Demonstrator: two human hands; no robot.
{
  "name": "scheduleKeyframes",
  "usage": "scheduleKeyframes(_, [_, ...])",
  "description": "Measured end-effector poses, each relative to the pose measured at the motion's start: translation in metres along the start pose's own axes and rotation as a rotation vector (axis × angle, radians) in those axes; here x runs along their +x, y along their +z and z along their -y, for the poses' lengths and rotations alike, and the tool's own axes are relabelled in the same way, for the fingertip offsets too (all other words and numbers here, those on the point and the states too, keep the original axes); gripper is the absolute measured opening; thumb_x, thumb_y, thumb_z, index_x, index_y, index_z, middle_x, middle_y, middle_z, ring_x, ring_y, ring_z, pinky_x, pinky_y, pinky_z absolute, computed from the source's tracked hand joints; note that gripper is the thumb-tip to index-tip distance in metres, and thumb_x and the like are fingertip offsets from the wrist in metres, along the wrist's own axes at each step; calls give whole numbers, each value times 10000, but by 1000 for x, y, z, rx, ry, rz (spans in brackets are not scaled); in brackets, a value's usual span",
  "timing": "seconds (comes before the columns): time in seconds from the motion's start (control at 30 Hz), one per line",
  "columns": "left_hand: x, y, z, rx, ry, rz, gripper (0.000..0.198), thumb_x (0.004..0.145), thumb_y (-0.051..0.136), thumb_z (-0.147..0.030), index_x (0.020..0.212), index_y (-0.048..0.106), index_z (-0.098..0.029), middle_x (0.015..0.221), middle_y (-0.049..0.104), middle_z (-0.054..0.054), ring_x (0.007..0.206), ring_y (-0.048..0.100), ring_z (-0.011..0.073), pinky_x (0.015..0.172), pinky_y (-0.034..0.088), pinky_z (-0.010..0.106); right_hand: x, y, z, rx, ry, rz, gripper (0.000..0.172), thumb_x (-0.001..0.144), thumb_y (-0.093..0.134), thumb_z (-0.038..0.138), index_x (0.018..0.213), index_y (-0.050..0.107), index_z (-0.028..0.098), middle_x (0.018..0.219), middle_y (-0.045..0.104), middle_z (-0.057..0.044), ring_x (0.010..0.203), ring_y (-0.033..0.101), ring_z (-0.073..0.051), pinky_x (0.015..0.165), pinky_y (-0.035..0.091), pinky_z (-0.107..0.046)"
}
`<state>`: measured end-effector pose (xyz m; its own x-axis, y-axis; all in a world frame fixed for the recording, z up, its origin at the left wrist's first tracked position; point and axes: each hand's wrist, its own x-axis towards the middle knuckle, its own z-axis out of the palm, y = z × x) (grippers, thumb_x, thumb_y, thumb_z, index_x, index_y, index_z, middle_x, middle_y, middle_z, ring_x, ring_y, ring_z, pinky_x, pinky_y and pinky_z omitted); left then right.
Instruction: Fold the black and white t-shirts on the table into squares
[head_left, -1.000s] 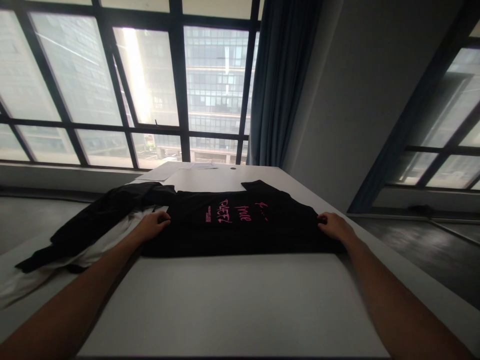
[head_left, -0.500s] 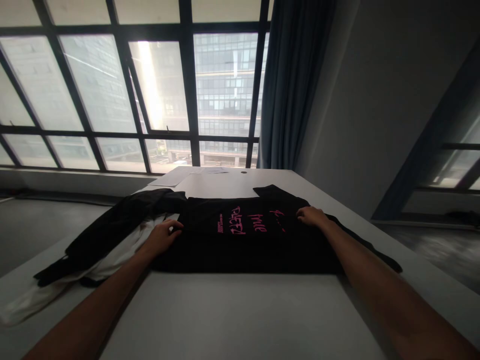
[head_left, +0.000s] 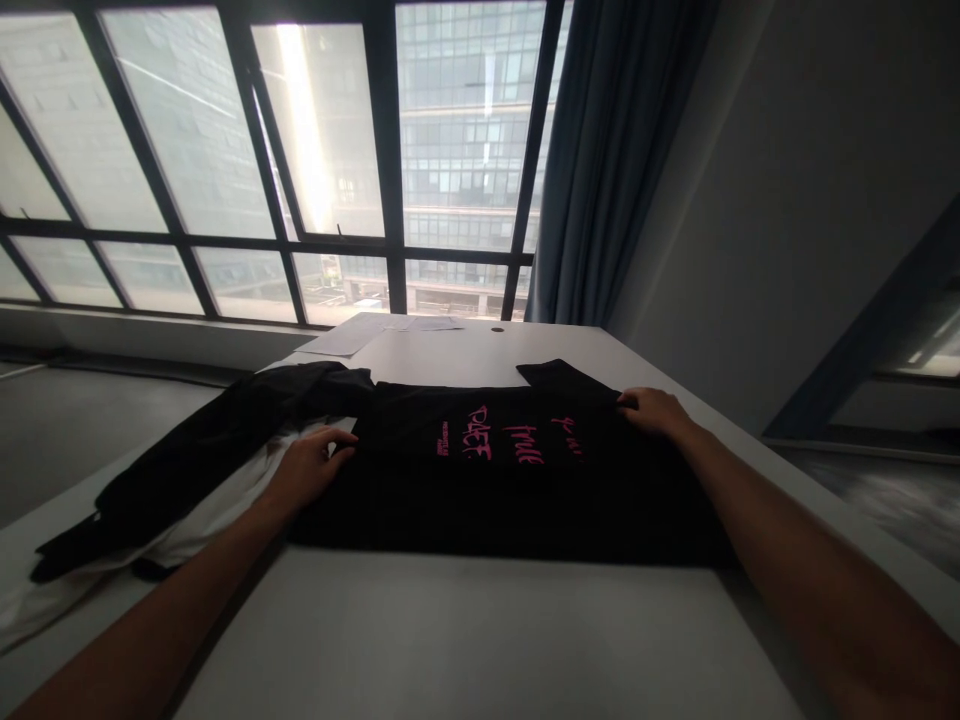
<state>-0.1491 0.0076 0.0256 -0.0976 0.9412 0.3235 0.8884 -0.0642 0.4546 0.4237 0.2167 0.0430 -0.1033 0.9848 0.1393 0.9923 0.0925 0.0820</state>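
A black T-shirt (head_left: 480, 500) with pink lettering lies spread sideways across the white table (head_left: 480, 640), one sleeve pointing to the far side. At its left end, my left hand (head_left: 311, 462) pinches the edge of the cloth between thumb and fingers. My right hand (head_left: 652, 410) is closed on the shirt's edge near the sleeve at the right. Beside my left forearm lies a black garment (head_left: 187, 440), with a white garment (head_left: 202, 515) partly under it.
Sheets of paper (head_left: 349, 337) lie at the table's far left, and a small dark disc (head_left: 497, 330) sits near the far edge. Beyond are a large window and a blue curtain (head_left: 600, 180).
My right hand has moved right and slightly up, now closed on the shirt's edge. My left hand has shifted slightly left. The view has tilted down a little.
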Motion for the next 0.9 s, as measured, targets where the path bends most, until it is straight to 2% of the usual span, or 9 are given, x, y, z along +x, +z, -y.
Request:
scheduleKeyframes(0.13, [0,4,4,52,11,49,330,805,525,-394,1010,698,-201,1094,696,69,851,653,248,846,511,368,18,5,14,-45,68,109,417,747,608,216,1153,693,258,1234,671,-87,1129,599,-316,973,420,-507])
scheduleKeyframes(0.2, [-1,7,2,73,48,29,338,835,506,-390,1038,692,-194,1135,681,82,936,653,264,885,508,382,35,8,25,2,61,77,454,763,592,222,1210,669,259,1297,636,-87,1166,582,-309,974,431,-489])
scheduleKeyframes(0.3, [-7,12,-6,81,189,12,388,925,443,-434,1127,684,-206,1256,653,88,1166,586,282,1040,434,416,71,13,42,79,28,3,459,841,547,321,1281,631,224,1362,589,-109,1212,557,-301,982,446,-440])
scheduleKeyframes(0.37, [-11,18,-10,80,292,103,450,962,411,-483,1281,620,-245,1406,571,66,1304,496,276,1125,353,445,96,18,53,114,4,-12,481,879,518,368,1318,606,191,1390,566,-127,1229,547,-295,997,444,-410])
scheduleKeyframes(0.47, [-15,27,-7,113,385,285,534,979,410,-506,1485,389,-335,1553,394,25,1427,353,264,1187,224,511,128,30,66,134,-25,-4,468,922,472,364,1337,592,185,1440,525,-110,1262,529,-268,1020,428,-356])
scheduleKeyframes(0.57, [-16,34,1,145,399,347,575,989,419,-483,1529,248,-377,1582,320,20,1456,291,263,1193,164,547,148,41,75,127,-29,38,426,955,424,371,1293,627,209,1412,557,-89,1246,549,-238,996,438,-315])
scheduleKeyframes(0.7, [-16,33,4,149,390,336,587,982,450,-471,1525,241,-398,1580,313,14,1449,303,274,1193,172,549,162,46,77,86,45,89,453,937,451,395,1304,606,180,1254,648,-163,1153,610,-293,933,473,-403])
scheduleKeyframes(0.8, [-15,31,1,152,381,348,591,978,461,-470,1524,244,-402,1579,310,9,1445,310,274,1194,189,543,169,45,77,54,56,102,594,827,601,307,1399,511,175,1339,580,-194,1206,569,-340,950,460,-455])
scheduleKeyframes(0.9, [-16,29,-2,153,372,351,588,975,465,-477,1521,259,-403,1577,313,6,1445,311,274,1192,208,541,174,45,83,62,-5,106,785,730,662,203,1474,409,229,1444,499,-153,1277,515,-314,996,437,-433])
